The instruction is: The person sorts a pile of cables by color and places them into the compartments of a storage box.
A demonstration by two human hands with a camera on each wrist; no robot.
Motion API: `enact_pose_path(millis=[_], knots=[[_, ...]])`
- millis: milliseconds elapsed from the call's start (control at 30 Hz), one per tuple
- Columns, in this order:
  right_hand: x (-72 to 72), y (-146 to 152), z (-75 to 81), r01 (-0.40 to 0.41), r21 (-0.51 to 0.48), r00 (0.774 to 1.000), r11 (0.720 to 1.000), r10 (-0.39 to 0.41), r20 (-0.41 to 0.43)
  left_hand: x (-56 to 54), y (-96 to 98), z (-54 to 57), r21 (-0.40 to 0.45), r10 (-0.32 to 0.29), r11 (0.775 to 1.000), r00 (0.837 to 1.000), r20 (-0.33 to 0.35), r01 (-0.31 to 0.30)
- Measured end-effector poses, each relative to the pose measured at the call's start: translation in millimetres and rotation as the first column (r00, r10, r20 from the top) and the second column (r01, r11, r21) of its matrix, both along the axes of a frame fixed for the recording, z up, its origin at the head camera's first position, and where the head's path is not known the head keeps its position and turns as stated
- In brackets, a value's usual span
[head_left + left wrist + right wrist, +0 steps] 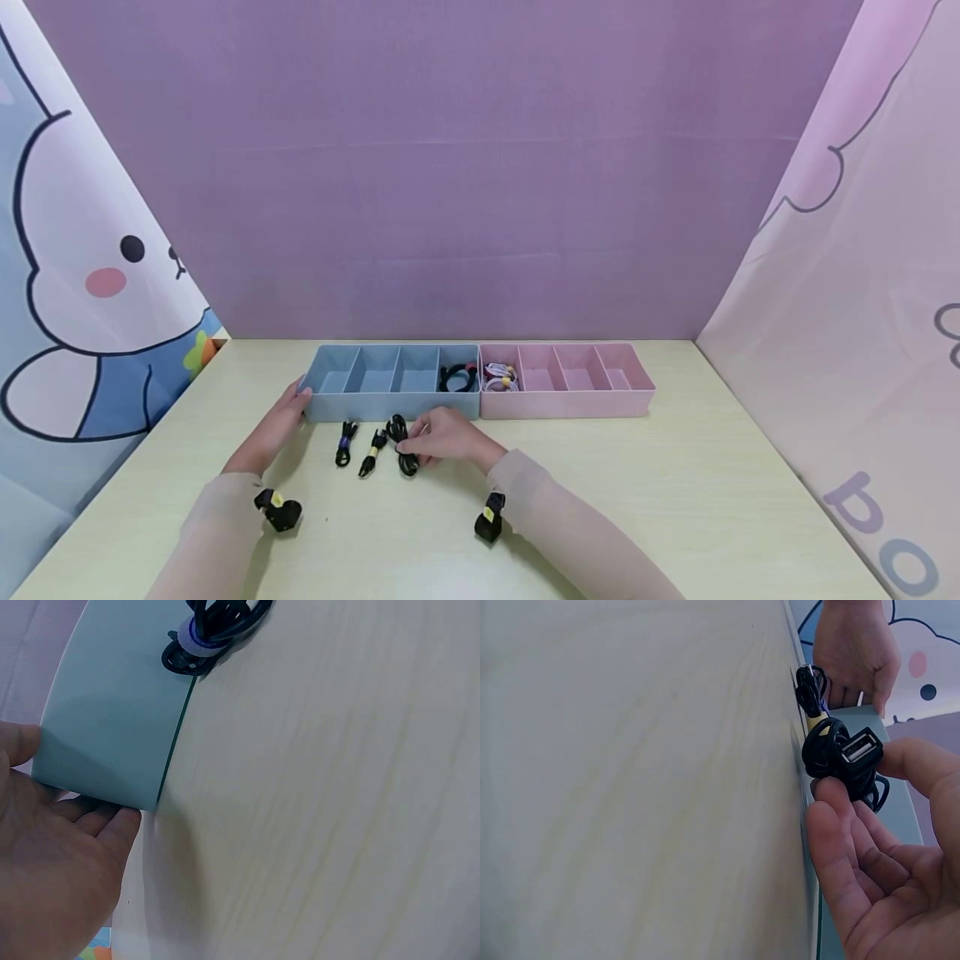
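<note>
My right hand pinches a coiled black USB cable between thumb and fingers, in front of the blue divided box. In the right wrist view its USB socket faces the camera. My left hand holds the left end of the blue box, thumb at the top edge and fingers against the end wall. Left of the held cable lie two more bundled black cables, one with a yellow tie and one with a purple tie. A black cable coil sits in the blue box's rightmost compartment.
A pink divided box adjoins the blue box on its right, with white cables in its leftmost compartment. Both stand on a pale wooden table before a purple backdrop. Printed cloths flank the table.
</note>
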State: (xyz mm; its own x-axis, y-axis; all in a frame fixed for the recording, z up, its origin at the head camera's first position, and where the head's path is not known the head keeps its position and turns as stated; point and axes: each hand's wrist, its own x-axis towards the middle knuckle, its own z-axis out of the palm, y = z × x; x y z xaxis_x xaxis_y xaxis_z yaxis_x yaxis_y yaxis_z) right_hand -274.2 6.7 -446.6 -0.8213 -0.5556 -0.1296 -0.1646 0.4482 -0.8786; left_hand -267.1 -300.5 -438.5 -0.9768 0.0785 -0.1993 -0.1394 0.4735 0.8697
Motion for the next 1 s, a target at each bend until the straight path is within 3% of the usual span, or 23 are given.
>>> enact_pose_path(millis=[1000], knots=[[0.7,5.2,6.7,-0.017,-0.073,0.998,0.997,0.012,-0.060,-0.5,0.7,-2.7,-0.004,0.015,1.000,1.000,0.004,-0.015]])
